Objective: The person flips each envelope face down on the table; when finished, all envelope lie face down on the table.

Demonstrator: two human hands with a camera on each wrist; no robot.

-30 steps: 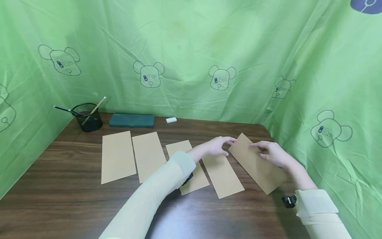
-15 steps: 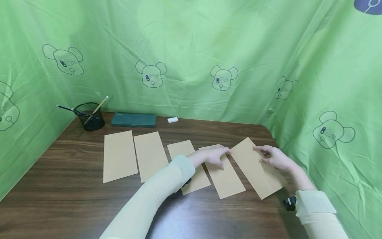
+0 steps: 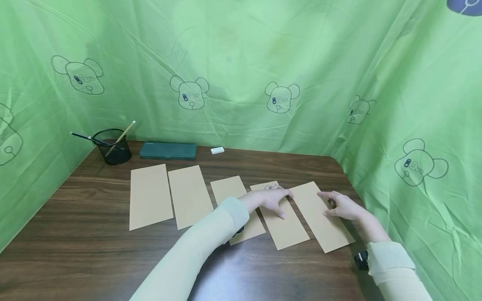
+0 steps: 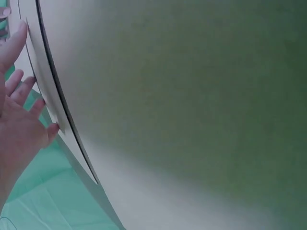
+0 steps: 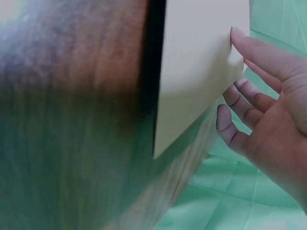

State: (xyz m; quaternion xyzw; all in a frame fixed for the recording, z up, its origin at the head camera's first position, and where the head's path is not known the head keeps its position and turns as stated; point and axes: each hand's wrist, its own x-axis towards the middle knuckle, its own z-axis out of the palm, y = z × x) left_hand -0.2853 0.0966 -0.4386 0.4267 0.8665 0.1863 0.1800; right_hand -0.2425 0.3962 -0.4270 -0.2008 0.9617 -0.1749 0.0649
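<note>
Five similar tan paper rectangles would be several, and they lie in a row on the dark wooden table (image 3: 94, 251). The rightmost paper rectangle (image 3: 320, 221) lies slanted, its top left corner under the left index fingertip. My left hand (image 3: 269, 198) reaches across the neighbouring paper rectangle (image 3: 288, 230), fingers spread and partly covering its top. At the right edge of the rightmost rectangle is my right hand (image 3: 344, 207), thumb and index finger touching that edge. In the right wrist view the right thumb (image 5: 259, 52) meets the paper's edge, while the other fingers hang loosely bent beside it.
Further left lie more tan paper rectangles (image 3: 150, 198). Along the back stand a black mesh pen cup (image 3: 117, 154) with pencils, a dark green case (image 3: 167, 151) and a white eraser (image 3: 217, 150). A green curtain (image 3: 233, 62) encloses the table's back and sides.
The rightmost paper rectangle has come down from a tilt to lie flatter and has turned in line with its neighbour. Both hands have moved slightly towards the person with it.
</note>
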